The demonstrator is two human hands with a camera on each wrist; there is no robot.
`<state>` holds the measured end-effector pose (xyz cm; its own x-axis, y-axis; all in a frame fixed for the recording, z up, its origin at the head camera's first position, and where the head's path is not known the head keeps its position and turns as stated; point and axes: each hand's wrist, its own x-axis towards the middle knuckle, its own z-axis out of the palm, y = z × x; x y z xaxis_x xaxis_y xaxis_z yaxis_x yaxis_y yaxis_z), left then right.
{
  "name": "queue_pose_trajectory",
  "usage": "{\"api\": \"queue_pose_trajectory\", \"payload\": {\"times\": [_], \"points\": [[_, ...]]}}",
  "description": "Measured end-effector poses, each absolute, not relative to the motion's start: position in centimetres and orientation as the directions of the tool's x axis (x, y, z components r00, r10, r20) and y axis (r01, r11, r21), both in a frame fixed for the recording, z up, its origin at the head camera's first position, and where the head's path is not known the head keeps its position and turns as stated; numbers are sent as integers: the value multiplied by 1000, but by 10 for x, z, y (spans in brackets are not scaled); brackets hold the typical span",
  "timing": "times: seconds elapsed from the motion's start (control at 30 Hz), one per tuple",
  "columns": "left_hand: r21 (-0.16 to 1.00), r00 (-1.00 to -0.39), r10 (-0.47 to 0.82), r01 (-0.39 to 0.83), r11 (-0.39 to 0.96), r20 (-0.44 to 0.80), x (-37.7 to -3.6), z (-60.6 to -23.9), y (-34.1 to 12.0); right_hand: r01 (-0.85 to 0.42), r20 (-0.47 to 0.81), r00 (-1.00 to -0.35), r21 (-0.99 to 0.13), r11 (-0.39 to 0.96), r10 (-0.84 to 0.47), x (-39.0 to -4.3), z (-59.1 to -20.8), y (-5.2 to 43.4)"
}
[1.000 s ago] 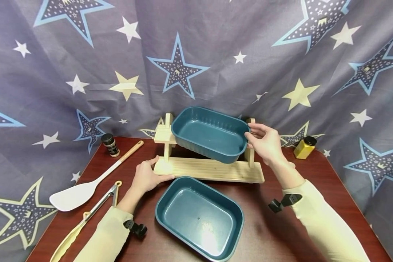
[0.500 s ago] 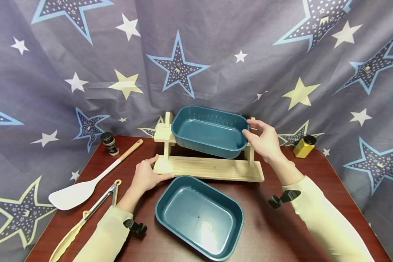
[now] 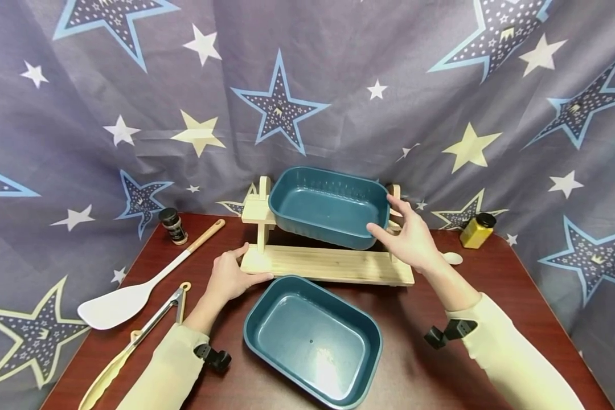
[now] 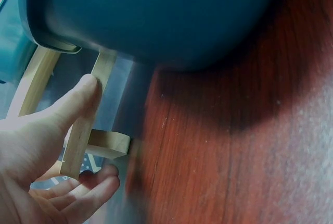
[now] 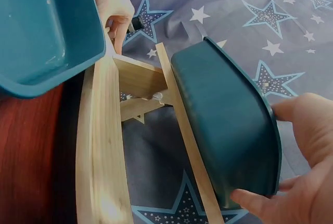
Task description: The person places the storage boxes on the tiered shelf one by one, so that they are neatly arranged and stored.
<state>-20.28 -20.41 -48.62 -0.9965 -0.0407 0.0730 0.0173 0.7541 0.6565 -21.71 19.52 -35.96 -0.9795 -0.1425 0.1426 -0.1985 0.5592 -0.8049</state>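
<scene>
Though set well back on the counter [image 3: 420, 364], easily the biggest piece here: the wooden stand [image 3: 328, 265], a flat base board with uprights and crossbars. Perched on those bars, tilted forward with its open side toward the camera: the upper tub [image 3: 323, 208]. Looks like the seating step, steadying that tub on the rack. In front, flat on the counter and just beside the base board: a second tub [image 3: 307, 341] of the same kind, apart from both hands.

Left grip [image 3: 230, 276] clamped on the left end of the base board, thumb on top, fingers tucked under the edge, bracing the stand. Right grip [image 3: 407, 233] spread loose against the upper tub's right end, thumb near the rim, fingertips lower on the wall; touching rather than clasping.

Next move, at a guess: calls for a gentle nudge or a careful let-go, without tipping the tub off the bars, and with the stand pinned down.

As for looks: deep teal, rectangular with rounded corners, ribbed walls, a rolled rim, seemingly a row of small slots high on the far wall. Hard plastic by the sheen; probably light, and likely slippery on bare wood.
</scene>
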Motion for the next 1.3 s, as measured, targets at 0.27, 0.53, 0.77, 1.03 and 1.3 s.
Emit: {"api": "queue_pose_trajectory", "payload": {"times": [0.27, 0.53, 0.77, 1.03, 1.3], "points": [[652, -997, -39, 15, 758, 69, -203, -485, -204, -197, 123, -978, -809, 554, -168, -216, -358, 194], [661, -997, -45, 10, 750, 67, -202, -485, -204, -179, 80, -975, -831, 527, -206, -228, -357, 198], [664, -996, -40, 21, 748, 76, -202, -486, -204, -180, 67, -971, -832, 525, -228, -234, -353, 203], [658, -996, -41, 21, 753, 78, -202, -485, -206, -225, 120, -968, -799, 558, -220, -219, -357, 197], [663, -995, -39, 32, 748, 92, -202, -487, -204, -217, 131, -974, -761, 612, -183, -216, -358, 193]]}}
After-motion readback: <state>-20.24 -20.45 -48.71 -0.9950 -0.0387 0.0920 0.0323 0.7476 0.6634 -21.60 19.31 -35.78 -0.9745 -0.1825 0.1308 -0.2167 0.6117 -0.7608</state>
